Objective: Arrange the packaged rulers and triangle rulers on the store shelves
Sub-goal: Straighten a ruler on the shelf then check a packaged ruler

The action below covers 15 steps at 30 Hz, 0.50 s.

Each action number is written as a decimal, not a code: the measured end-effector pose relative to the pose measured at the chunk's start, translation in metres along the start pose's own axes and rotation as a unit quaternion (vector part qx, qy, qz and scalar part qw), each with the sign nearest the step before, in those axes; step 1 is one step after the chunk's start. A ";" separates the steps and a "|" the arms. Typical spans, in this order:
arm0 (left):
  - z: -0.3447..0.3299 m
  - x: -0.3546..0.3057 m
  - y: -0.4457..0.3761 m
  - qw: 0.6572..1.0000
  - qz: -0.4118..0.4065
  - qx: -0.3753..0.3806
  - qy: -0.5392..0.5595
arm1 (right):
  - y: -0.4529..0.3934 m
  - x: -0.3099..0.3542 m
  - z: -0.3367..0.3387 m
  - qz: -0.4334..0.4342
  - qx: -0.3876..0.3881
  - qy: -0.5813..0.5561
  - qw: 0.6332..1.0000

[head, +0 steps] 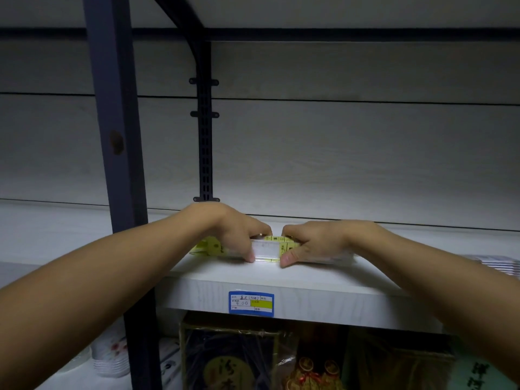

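A stack of packaged rulers (267, 249), clear plastic with yellow-green labels, lies flat on the white wooden shelf (281, 282) near its front edge. My left hand (236, 235) grips the stack's left part, thumb at the front and fingers over the top. My right hand (312, 243) grips the right part the same way. The two hands almost meet at the middle, and they hide much of the stack. A yellow end of the packs (206, 246) sticks out to the left of my left hand.
A blue price tag (251, 303) is stuck on the shelf's front face. A dark metal upright (118, 153) stands at the left, a slotted bracket rail (204, 142) behind. More flat packs (503, 264) lie at the far right. Packaged goods fill the shelf below.
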<state>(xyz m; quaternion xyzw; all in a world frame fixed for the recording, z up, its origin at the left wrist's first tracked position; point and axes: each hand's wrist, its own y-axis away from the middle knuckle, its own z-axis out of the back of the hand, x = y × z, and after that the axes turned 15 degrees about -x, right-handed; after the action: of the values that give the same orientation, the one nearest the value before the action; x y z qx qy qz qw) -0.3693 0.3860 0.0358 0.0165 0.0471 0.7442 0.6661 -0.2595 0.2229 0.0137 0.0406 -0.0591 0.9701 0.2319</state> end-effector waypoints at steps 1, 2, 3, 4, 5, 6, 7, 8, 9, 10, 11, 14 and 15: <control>0.002 0.000 0.000 1.000 0.002 -0.003 -0.003 | 0.000 -0.001 0.000 -0.003 -0.005 -0.014 1.000; 0.003 0.000 0.000 1.000 0.002 -0.002 -0.003 | -0.001 -0.002 0.000 -0.006 -0.008 -0.020 1.000; 0.004 0.000 -0.001 1.000 0.002 0.002 -0.003 | -0.001 -0.003 0.000 -0.007 -0.011 -0.019 1.000; 0.005 0.001 -0.002 1.000 0.001 0.005 -0.002 | -0.002 -0.004 0.000 -0.012 -0.010 -0.015 1.000; 0.006 0.001 -0.002 1.000 0.000 0.005 -0.001 | -0.003 -0.005 0.000 -0.018 -0.006 -0.015 1.000; 0.006 0.002 -0.003 1.000 -0.001 0.004 0.001 | -0.003 -0.005 0.000 -0.024 0.001 -0.020 1.000; 0.005 0.003 -0.004 1.000 -0.001 0.001 0.001 | -0.004 -0.005 0.001 -0.027 0.006 -0.028 0.999; 0.005 0.004 -0.005 1.000 -0.002 -0.005 0.002 | -0.004 -0.006 0.002 -0.030 0.008 -0.037 0.999; 0.005 0.004 -0.006 1.000 -0.002 -0.010 0.002 | -0.003 -0.006 0.003 -0.032 0.010 -0.045 0.998; 0.005 0.004 -0.007 1.000 -0.002 -0.013 0.000 | -0.003 -0.006 0.005 -0.034 0.011 -0.051 0.998; 0.005 0.004 -0.007 1.000 -0.004 -0.013 -0.001 | -0.004 -0.005 0.006 -0.036 0.012 -0.054 0.998; 0.006 0.006 -0.007 1.000 -0.012 -0.012 0.016 | -0.009 -0.004 0.008 -0.036 0.012 -0.045 0.998; 0.006 0.007 -0.007 1.000 -0.013 -0.013 0.025 | -0.010 -0.004 0.010 -0.034 0.012 -0.044 0.998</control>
<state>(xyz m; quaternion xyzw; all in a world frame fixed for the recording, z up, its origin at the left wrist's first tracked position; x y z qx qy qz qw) -0.3630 0.3939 0.0411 -0.0110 0.0547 0.7364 0.6743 -0.2507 0.2286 0.0236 0.0884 -0.0563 0.9595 0.2617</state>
